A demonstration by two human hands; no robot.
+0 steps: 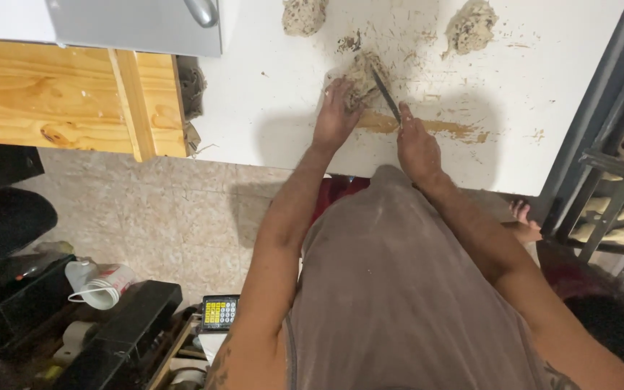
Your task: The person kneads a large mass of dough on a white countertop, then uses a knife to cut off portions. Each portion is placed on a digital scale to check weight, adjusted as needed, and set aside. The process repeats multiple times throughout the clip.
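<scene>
Dough sits in three speckled lumps on the white worktop (pixel 557 108): one lump (pixel 304 14) at eleven o'clock near the far edge, a second lump (pixel 471 26) at one o'clock, well apart from it, and a third, the working lump (pixel 360 78), between and nearer the person. One blade, two hands, one brown smear (pixel 427 126) on the board.

The working lump is pale beige, rough and torn, flecked with dark seeds or grains, with crumbs scattered about it. The left hand (pixel 336 110) is closed over its near left side, fingers curled into the dough. The right hand (pixel 417 144) is clenched round the handle of a knife (pixel 386 94), whose dark narrow blade lies against the lump's right flank. The blade's long axis runs from the fist at five o'clock up to its tip at eleven o'clock, pointing away from the person.

At nine o'clock a pale wooden table (pixel 52 101) abuts the worktop. A metal rack (pixel 615 188) at three o'clock holds shaped pale loaves. A small calculator (pixel 219 312) with yellow keys lies low at seven o'clock.
</scene>
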